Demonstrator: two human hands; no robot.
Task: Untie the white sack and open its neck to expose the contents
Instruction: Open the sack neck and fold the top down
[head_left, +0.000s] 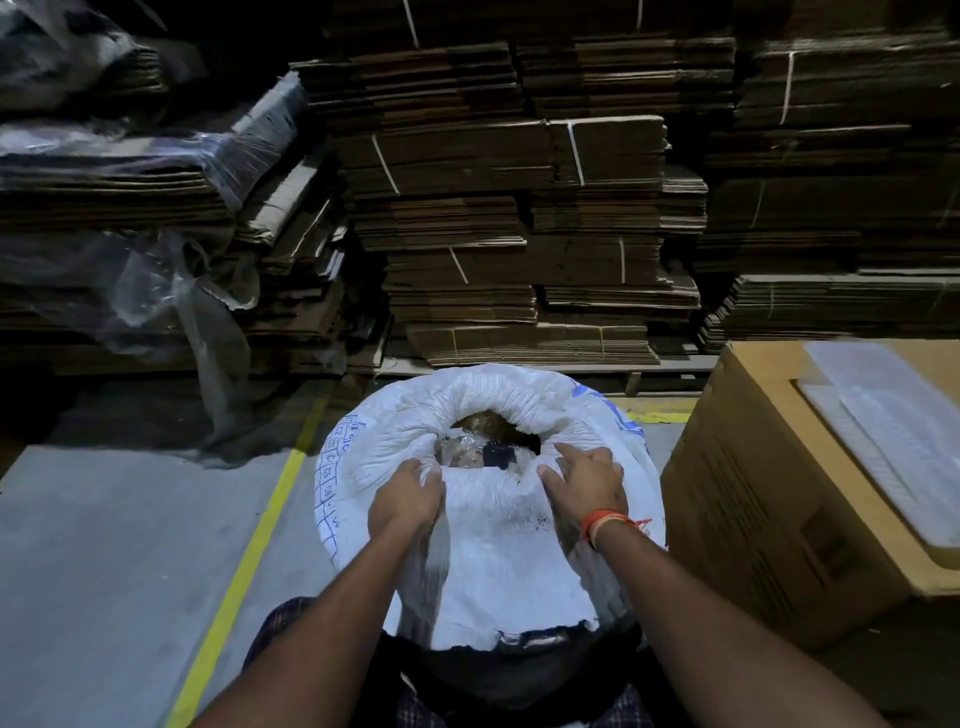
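The white woven sack (493, 561) stands upright on the floor right in front of me, blue print on its left side. Its neck (498, 410) is rolled outward into a thick ring and gapes open. Inside the opening I see contents wrapped in clear plastic (470, 449), brownish with a dark patch. My left hand (408, 501) grips the near left part of the rolled rim. My right hand (584, 483), an orange thread at its wrist, holds the near right part of the rim, fingers spread over the fabric. A loose flap of sack hangs toward me.
A large cardboard box (769, 499) with white sheets on top stands close on the right. Tall stacks of flattened cartons (519, 218) form a wall behind the sack, some under plastic wrap (171, 291) on the left. A yellow floor line (249, 556) runs along the left.
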